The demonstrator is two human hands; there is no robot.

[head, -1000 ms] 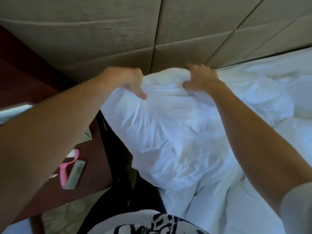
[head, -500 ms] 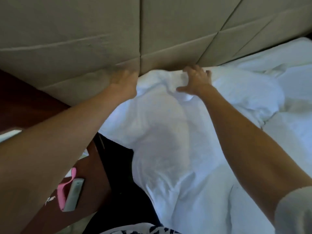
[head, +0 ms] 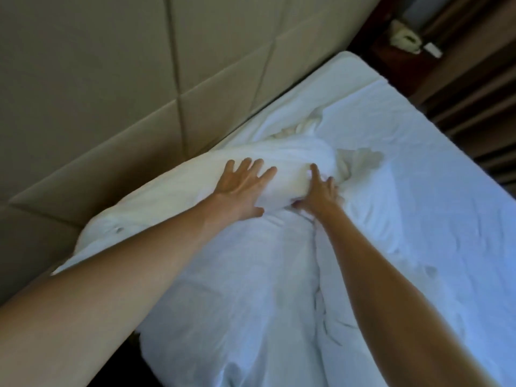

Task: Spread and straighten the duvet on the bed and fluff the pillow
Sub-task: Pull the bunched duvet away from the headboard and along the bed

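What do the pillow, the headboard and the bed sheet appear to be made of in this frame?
Pillow: soft white woven cloth, likely cotton, matte; it creases and dents under the left hand and right hand.
Headboard: beige padded upholstery in stitched panels, fabric or leatherette, too blurred to settle.
Bed sheet: white matte cloth, lightly wrinkled.

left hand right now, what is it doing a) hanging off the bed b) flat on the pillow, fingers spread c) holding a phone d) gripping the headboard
b: the left hand lies flat with fingers spread on the white pillow, beside the right hand.
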